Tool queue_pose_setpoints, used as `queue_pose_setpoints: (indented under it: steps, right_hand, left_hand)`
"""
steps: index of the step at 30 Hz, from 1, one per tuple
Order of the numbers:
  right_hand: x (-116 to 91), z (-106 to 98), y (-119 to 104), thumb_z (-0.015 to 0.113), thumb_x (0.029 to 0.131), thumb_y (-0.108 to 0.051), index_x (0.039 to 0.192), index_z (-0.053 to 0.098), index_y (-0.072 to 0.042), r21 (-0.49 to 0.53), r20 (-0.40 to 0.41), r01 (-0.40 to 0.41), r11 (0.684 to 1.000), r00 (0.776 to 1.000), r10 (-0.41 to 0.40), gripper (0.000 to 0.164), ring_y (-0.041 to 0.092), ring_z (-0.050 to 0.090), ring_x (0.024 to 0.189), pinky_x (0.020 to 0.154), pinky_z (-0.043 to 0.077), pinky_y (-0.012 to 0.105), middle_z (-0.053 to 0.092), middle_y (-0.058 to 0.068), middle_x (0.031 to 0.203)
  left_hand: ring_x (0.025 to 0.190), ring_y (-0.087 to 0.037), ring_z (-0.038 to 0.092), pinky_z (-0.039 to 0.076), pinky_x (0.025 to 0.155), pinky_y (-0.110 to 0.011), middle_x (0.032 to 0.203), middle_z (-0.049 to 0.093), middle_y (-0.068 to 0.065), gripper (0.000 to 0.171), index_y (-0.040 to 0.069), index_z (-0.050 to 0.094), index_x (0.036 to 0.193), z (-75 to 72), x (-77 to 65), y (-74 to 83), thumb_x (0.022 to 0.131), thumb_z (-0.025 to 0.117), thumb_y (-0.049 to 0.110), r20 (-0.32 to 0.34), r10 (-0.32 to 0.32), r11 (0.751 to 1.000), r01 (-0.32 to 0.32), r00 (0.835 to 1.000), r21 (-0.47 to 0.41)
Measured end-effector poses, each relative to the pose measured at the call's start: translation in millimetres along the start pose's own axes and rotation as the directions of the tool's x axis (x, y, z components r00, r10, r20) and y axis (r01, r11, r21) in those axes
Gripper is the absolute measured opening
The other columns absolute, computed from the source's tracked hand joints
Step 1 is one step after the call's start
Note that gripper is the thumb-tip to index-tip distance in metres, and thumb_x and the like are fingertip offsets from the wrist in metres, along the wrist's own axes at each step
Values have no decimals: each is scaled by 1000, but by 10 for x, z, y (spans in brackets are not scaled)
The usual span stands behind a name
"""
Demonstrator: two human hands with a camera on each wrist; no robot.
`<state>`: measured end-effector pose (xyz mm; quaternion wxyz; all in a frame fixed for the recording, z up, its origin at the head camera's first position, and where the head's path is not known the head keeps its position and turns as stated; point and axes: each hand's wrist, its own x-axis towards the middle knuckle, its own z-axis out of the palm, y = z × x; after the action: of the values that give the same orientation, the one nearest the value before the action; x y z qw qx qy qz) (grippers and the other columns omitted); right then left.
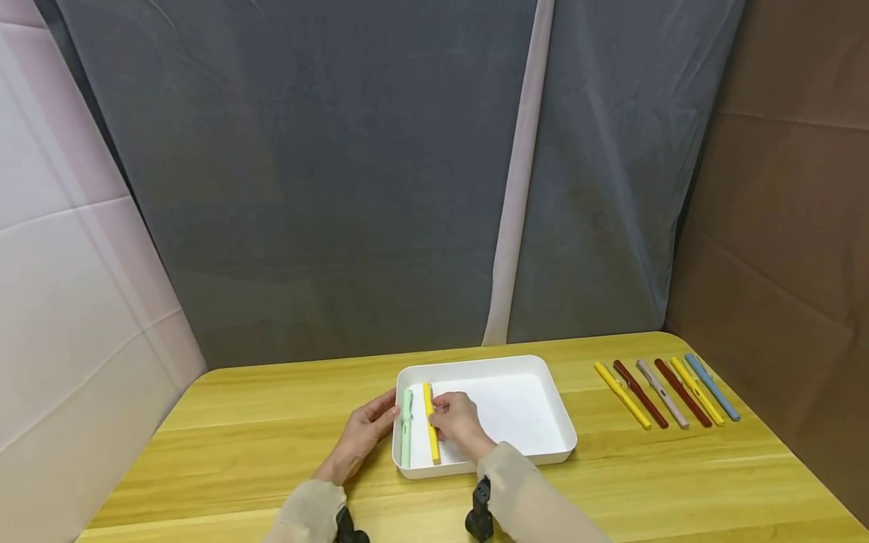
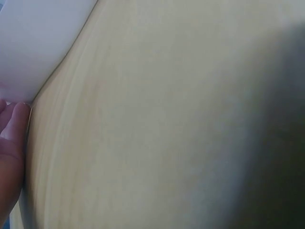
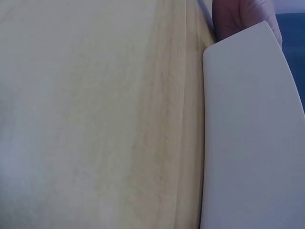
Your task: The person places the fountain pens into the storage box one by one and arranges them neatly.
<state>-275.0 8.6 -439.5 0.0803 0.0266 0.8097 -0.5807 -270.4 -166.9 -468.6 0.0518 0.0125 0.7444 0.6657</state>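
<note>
A white tray point(image 1: 523, 411) sits on the wooden table. Along its left side lies a light green pen point(image 1: 406, 430) with its clip at the far end. To the right of it is a yellow pen point(image 1: 431, 434), lined up nearly parallel. My right hand point(image 1: 458, 422) reaches over the tray's near side and pinches the yellow pen along its right side. My left hand point(image 1: 363, 434) rests against the tray's left wall, its fingers extended and the thumb at the rim. In the left wrist view, fingertips point(image 2: 20, 114) meet the tray's outer wall point(image 2: 43, 47).
On the table's right lie several pens in a slanted row: a yellow one point(image 1: 621, 394), a dark red one point(image 1: 640, 394), a pale mauve one point(image 1: 661, 394), more red and yellow, and a blue one point(image 1: 711, 386) at the end. A grey curtain point(image 1: 339, 188) hangs behind the table.
</note>
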Motion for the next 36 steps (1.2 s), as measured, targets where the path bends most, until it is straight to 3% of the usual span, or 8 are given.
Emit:
queue_pose_setpoints:
  steps: [15,23,36]
  right_hand:
    - [17,41,-50,65,82,7,109,67,9,-135,-17,58,989,998,-61,27,9,54,61,47,44,12,66,11,84]
    - [14,56,-62,65,82,6,106,68,8,-179,-20,53,982,998,-57,24,7,51,55,43,39,11,64,8,78]
    - [33,70,-63,67,82,3,104,69,7,-180,-2,31,983,999,-32,22,9,54,53,44,48,16,68,10,82]
  left_hand:
    - [134,-33,49,52,103,-31,150,44,-23,49,-3,43,145,-3,-1,2,100,55,13,-5,4,1000,-4,1000,-16]
    - [135,-34,48,51,105,-34,150,44,-22,49,-2,43,145,-4,-10,-9,100,55,15,-5,-5,1000,4,1000,-5]
    - [137,-36,45,48,108,-38,151,43,-23,50,-3,41,145,-11,15,-12,100,54,15,6,2,1000,-2,1000,-4]
